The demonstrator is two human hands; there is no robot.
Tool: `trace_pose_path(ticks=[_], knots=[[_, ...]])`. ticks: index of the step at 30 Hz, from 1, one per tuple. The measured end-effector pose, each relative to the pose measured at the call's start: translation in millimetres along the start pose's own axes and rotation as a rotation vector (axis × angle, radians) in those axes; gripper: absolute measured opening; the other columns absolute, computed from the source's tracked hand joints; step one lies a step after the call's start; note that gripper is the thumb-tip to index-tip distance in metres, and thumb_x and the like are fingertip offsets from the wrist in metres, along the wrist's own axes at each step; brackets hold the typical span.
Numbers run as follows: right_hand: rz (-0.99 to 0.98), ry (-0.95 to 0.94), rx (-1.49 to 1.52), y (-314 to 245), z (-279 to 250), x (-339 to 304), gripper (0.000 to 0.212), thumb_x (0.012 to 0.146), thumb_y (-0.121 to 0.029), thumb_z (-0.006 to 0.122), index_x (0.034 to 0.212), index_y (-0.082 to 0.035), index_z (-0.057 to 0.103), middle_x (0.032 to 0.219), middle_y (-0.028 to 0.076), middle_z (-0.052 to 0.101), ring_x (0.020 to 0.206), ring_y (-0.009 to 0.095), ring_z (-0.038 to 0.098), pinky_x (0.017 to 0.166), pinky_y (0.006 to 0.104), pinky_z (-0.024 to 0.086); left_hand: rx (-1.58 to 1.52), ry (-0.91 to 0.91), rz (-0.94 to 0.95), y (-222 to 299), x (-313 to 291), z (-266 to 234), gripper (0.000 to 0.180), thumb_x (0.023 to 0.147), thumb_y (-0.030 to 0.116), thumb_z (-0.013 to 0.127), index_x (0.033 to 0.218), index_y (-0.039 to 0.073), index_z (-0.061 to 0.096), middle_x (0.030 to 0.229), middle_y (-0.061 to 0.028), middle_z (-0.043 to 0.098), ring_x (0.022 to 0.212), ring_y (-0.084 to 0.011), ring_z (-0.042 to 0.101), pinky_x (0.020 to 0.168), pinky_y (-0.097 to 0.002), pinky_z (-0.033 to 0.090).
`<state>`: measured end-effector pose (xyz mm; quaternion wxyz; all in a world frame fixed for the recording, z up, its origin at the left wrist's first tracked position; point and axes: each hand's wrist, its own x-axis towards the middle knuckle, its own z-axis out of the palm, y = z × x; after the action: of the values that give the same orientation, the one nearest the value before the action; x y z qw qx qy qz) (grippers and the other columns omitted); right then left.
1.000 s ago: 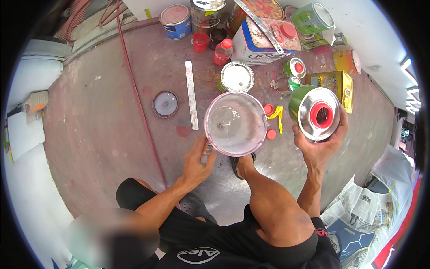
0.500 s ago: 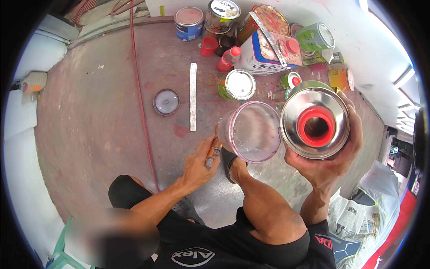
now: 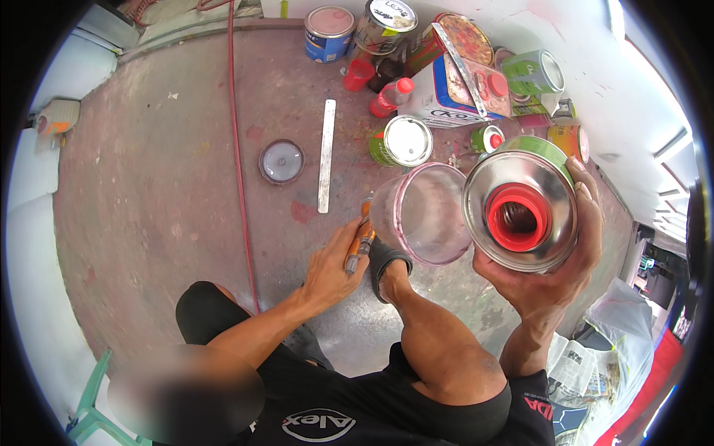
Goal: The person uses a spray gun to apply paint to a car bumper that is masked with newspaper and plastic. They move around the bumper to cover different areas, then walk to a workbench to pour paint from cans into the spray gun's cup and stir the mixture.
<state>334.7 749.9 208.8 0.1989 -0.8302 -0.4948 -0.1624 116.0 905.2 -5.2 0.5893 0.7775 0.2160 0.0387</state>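
My left hand (image 3: 333, 256) is closed around an orange-and-grey handled tool (image 3: 361, 245), whose exact kind I cannot make out. The tool's upper end meets the side of a clear plastic cup (image 3: 431, 214), tilted with its pinkish-stained rim toward the right. How cup and tool join is hidden. In my right hand (image 3: 554, 275) is a round metal can (image 3: 476, 238) with a green body and a red spout collar. It is tipped so its uncapped mouth faces up at me, beside the cup's rim. No stream of liquid shows between them.
On the stained floor lie a metal ruler-like strip (image 3: 326, 156) and a round lid (image 3: 281, 161). Several paint cans, a red-capped bottle (image 3: 392, 98) and a rectangular tin (image 3: 446, 93) stand along the wall. A red hose (image 3: 239, 171) crosses the left; plastic-wrapped newspaper (image 3: 584, 372) sits right.
The can has shifted slightly left and tilted, showing more of its green side. The cup's mouth has turned a little more to the right. My view has moved slightly.
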Motion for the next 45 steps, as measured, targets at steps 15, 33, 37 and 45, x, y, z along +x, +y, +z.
trace_pose_path(ticks=[15,33,37,45], knots=[[-0.029,-0.002,-0.131,-12,-8,6,0.105,0.062,-0.029,0.107,0.149,-0.007,0.052,0.15,0.021,0.064,0.143,0.045,0.057,0.123,0.0578,0.045,0.007,-0.003,0.014,-2,2,2,0.058,0.099,0.01,0.071,0.152,-0.002,0.052,0.132,-0.0273,0.069,0.117,-0.0454,0.074,0.093,-0.0454,0.06],[-0.046,-0.029,-0.2,-13,-11,7,0.105,0.063,-0.033,0.108,0.148,-0.01,0.052,0.152,0.022,0.064,0.144,0.046,0.057,0.123,0.0597,0.043,0.002,-0.017,0.005,-4,3,4,0.06,0.099,0.009,0.071,0.154,-0.002,0.051,0.132,-0.0255,0.069,0.117,-0.0428,0.074,0.094,-0.0443,0.06],[-0.053,-0.024,-0.202,-12,-11,7,0.104,0.063,-0.032,0.108,0.147,-0.009,0.052,0.151,0.022,0.064,0.143,0.046,0.058,0.122,0.06,0.044,0.002,-0.027,-0.011,-2,3,2,0.059,0.099,0.01,0.071,0.154,-0.001,0.051,0.132,-0.0252,0.069,0.118,-0.0432,0.074,0.095,-0.0444,0.059],[-0.056,-0.016,-0.226,-13,-10,7,0.102,0.063,-0.031,0.107,0.147,-0.01,0.053,0.15,0.02,0.066,0.141,0.046,0.059,0.121,0.0603,0.046,0.005,-0.022,-0.014,-3,4,2,0.059,0.099,0.011,0.071,0.154,-0.002,0.052,0.134,-0.0258,0.069,0.12,-0.0437,0.073,0.096,-0.0443,0.059]])
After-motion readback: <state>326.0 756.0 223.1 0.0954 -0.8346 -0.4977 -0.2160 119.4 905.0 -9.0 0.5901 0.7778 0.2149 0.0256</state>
